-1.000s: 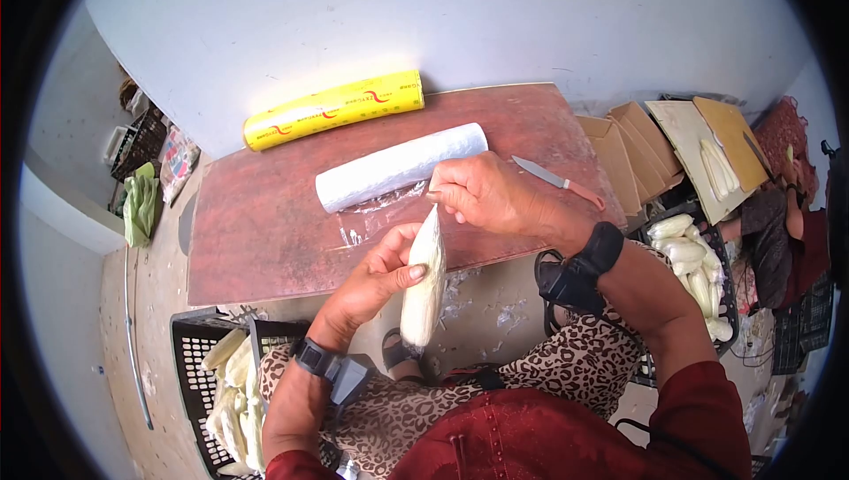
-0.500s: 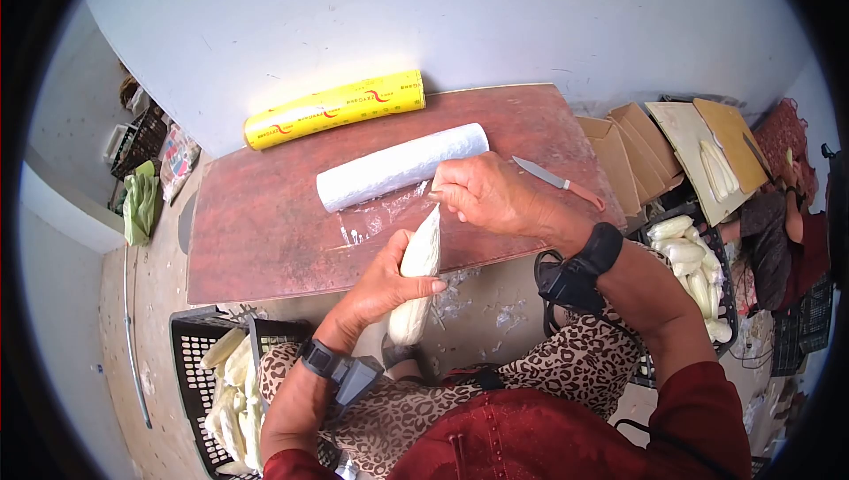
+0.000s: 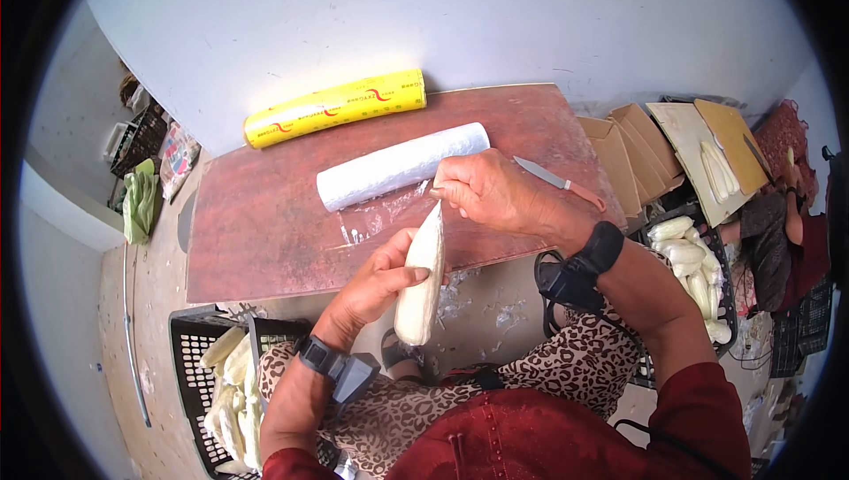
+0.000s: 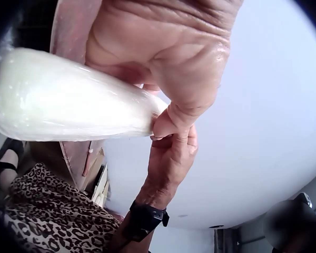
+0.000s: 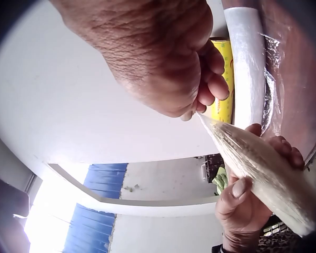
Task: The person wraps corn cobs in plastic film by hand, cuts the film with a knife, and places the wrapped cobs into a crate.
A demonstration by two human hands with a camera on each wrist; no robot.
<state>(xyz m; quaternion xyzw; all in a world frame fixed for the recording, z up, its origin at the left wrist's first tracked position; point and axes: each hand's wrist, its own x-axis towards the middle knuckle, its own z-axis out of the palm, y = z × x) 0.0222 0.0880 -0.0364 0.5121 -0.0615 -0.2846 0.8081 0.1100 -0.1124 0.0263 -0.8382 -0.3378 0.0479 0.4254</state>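
Observation:
My left hand (image 3: 376, 284) grips a pale ear of corn (image 3: 417, 307) wrapped in clear film, thumb across its front. Its blunt end hangs down over the table's front edge, and the tapered tip points up. At that tip, my right hand (image 3: 491, 190) pinches the gathered film (image 5: 201, 117) between thumb and fingers. The left wrist view shows the film shiny and tight around the blunt end of the ear. Just behind the hands lies a roll of clear film (image 3: 398, 167), with a loose sheet (image 3: 376, 219) drawn out onto the table.
On the reddish table (image 3: 256, 241) also lie a yellow printed roll (image 3: 336, 108) and a knife (image 3: 555, 179). A black crate (image 3: 187, 365) of corn stands at lower left. More wrapped ears (image 3: 685, 254) fill a crate at right, near cardboard boxes (image 3: 632, 157) and another person (image 3: 769, 232).
My left hand has turned the ear, its thumb reaching across to the right side and then drawing back. The right hand keeps its pinch at the tip almost in place.

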